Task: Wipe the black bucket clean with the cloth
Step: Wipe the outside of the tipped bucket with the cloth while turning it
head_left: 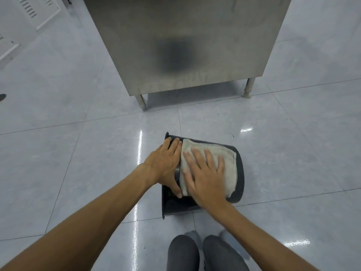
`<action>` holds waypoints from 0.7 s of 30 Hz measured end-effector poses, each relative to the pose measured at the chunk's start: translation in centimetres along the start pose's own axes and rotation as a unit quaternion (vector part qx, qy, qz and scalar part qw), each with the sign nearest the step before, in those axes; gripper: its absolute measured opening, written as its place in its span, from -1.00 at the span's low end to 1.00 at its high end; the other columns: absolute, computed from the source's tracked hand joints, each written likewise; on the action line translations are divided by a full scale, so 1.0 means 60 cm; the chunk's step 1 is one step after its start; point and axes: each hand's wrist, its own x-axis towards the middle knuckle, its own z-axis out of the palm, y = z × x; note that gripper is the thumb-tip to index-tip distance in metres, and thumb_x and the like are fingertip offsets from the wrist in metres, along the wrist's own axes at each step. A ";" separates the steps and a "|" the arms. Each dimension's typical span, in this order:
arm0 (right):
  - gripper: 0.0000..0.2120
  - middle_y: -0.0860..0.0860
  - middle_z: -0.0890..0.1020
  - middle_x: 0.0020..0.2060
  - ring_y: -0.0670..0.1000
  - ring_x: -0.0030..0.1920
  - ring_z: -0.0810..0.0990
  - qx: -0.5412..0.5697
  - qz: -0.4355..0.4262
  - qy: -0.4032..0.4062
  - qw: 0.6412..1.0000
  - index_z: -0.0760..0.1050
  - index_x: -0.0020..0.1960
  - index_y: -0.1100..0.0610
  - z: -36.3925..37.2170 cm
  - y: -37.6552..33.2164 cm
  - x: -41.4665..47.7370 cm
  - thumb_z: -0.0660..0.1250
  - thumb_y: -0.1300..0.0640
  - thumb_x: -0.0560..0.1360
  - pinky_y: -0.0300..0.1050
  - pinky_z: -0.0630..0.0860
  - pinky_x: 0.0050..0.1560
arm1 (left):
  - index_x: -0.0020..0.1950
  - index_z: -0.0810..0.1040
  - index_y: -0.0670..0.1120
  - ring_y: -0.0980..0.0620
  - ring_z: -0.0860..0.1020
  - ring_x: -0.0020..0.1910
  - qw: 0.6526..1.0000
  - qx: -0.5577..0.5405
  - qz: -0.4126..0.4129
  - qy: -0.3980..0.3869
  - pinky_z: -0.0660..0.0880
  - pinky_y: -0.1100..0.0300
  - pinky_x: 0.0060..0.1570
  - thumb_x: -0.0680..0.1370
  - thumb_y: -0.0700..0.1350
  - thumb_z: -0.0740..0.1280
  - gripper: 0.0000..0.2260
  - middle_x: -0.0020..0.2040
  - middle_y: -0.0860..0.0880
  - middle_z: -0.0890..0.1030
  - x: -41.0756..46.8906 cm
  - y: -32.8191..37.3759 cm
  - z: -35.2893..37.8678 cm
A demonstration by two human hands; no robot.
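The black bucket [239, 174] lies on its side on the tiled floor, its open mouth facing left. A folded off-white cloth [216, 151] is spread over its upper wall. My right hand [205, 173] presses flat on the cloth with fingers spread. My left hand [166, 163] holds the bucket near its rim, fingers lying over the top and the thumb curled down the near side.
A stainless steel cabinet [187, 42] on short legs stands just beyond the bucket. Glossy grey floor tiles [78, 153] surround it. My knees [203, 253] in dark trousers are right below the bucket. A white vented panel [29, 10] is at the far left.
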 end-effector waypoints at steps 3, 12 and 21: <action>-0.50 -0.07 0.43 0.52 0.12 0.50 0.36 -0.014 0.035 -0.060 0.997 0.35 0.54 -0.10 -0.013 -0.002 0.070 -0.01 -0.20 0.67 0.38 0.15 0.46 | 0.59 -0.17 -0.22 -0.22 -0.10 0.56 1.000 0.003 -0.006 0.005 0.00 -0.08 0.54 0.13 0.58 0.37 0.37 0.61 -0.18 -0.05 -0.005 0.003 -0.006; -0.40 -0.08 0.52 0.45 0.14 0.42 0.45 0.027 0.059 -0.076 0.995 0.44 0.49 -0.09 -0.020 -0.001 0.129 -0.05 -0.28 0.59 0.39 0.21 0.38 | 0.54 -0.32 -0.28 -0.38 -0.33 0.51 0.993 0.058 -0.088 0.057 -0.13 -0.30 0.47 0.26 0.54 0.34 0.32 0.58 -0.31 -0.23 -0.070 0.037 0.045; -0.29 -0.04 0.45 0.52 0.18 0.46 0.43 -0.004 0.009 -0.095 0.995 0.33 0.54 -0.09 -0.008 0.018 0.163 -0.17 -0.44 0.60 0.45 0.27 0.36 | 0.53 -0.36 -0.24 -0.39 -0.37 0.48 0.989 0.033 -0.134 0.059 -0.16 -0.32 0.46 0.19 0.58 0.33 0.37 0.57 -0.29 -0.28 -0.033 0.023 0.054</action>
